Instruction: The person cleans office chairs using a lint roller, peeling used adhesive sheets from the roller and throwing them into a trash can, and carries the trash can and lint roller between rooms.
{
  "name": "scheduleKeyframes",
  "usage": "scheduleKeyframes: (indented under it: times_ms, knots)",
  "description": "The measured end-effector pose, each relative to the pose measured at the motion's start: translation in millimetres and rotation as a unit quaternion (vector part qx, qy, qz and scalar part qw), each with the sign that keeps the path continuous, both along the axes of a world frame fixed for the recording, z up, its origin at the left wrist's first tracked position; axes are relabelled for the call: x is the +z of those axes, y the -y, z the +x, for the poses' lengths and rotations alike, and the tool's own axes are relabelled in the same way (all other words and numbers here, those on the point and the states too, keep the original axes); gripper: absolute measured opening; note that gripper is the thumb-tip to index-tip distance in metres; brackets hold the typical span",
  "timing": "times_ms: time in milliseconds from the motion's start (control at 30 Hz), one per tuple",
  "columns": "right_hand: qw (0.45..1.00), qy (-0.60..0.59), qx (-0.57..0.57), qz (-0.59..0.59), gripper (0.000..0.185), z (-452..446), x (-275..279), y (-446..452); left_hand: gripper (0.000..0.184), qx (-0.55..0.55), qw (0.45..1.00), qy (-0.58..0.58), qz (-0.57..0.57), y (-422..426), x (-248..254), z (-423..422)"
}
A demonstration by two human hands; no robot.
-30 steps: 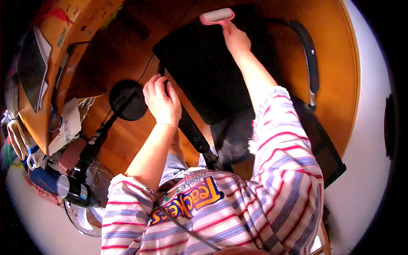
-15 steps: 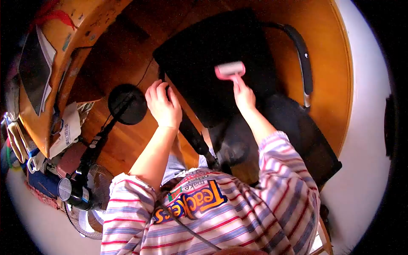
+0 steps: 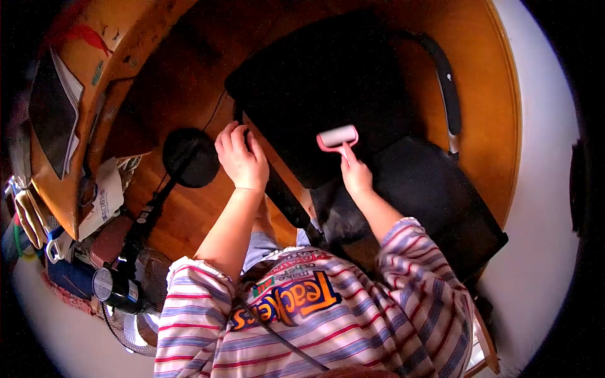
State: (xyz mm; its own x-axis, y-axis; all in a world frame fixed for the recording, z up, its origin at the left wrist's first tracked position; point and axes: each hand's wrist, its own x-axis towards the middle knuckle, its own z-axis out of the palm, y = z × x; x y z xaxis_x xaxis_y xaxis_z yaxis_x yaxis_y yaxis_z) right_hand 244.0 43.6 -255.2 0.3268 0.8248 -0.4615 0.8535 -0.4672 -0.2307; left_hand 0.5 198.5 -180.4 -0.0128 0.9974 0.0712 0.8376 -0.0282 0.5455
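A pink-framed lint roller (image 3: 338, 138) with a white roll is in my right hand (image 3: 357, 177), whose fingers wrap round its handle. The roll is over the lower part of the black chair panel (image 3: 315, 82), near where it meets the black seat-like part (image 3: 428, 189). My left hand (image 3: 242, 157) rests with curled fingers on the end of the black left armrest (image 3: 277, 195), at the panel's left edge.
The right armrest (image 3: 449, 94) curves beside the chair. To the left are a round black base (image 3: 191, 157) on the wooden floor, a wooden desk (image 3: 113, 38) with a dark folder (image 3: 51, 110), and a fan (image 3: 135, 327) at lower left.
My right hand has drawn the lint roller from the panel's far edge down towards me, to its lower part. My left hand has stayed on the armrest.
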Motion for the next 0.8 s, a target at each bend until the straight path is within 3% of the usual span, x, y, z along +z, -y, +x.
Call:
scheduleKeyframes:
  times_ms: [100, 167, 267, 333, 433, 533, 600, 633, 667, 733, 800]
  knots:
    - [0.997, -0.047, -0.045, -0.031, 0.036, 16, 38, -49, 0.017, -0.011, 1.000, -0.005, 0.011, 1, -2, -2]
    - [0.992, -0.052, -0.050, 0.101, 0.031, 37, 26, -123, 0.017, -0.008, 1.000, -0.001, 0.008, 1, 0, -1]
    - [0.992, -0.006, -0.104, 0.068, 0.042, 67, 3, -252, 0.016, -0.013, 1.000, -0.020, 0.001, 2, -2, -3]
    - [0.976, 0.049, -0.078, 0.199, 0.038, 76, -25, -283, 0.015, -0.011, 1.000, -0.026, 0.000, 2, -1, -3]
    - [0.983, 0.015, -0.117, 0.143, 0.036, 61, -38, -222, 0.016, -0.017, 0.999, -0.033, -0.006, 5, 1, -4]
    - [0.986, 0.030, -0.081, 0.145, 0.040, 50, -34, -72, 0.017, -0.024, 1.000, -0.019, 0.002, 2, -4, -4]
    - [0.997, 0.047, -0.066, 0.010, 0.042, 43, -3, -3, 0.017, -0.015, 1.000, -0.014, -0.005, 2, -4, -4]
    - [0.994, 0.044, -0.071, -0.070, 0.040, 42, 13, 4, 0.017, -0.025, 0.999, -0.026, 0.000, 2, -3, -5]
    - [0.994, 0.046, -0.072, -0.065, 0.040, 47, 14, -7, 0.017, -0.026, 0.999, -0.024, 0.005, 1, -2, -4]
    - [0.996, -0.006, -0.062, 0.068, 0.038, 65, 12, -49, 0.016, -0.023, 0.999, -0.027, 0.003, 1, 0, -3]
    - [0.987, -0.023, -0.104, 0.123, 0.036, 74, 15, -146, 0.017, -0.022, 0.999, -0.026, -0.005, 2, -1, -4]
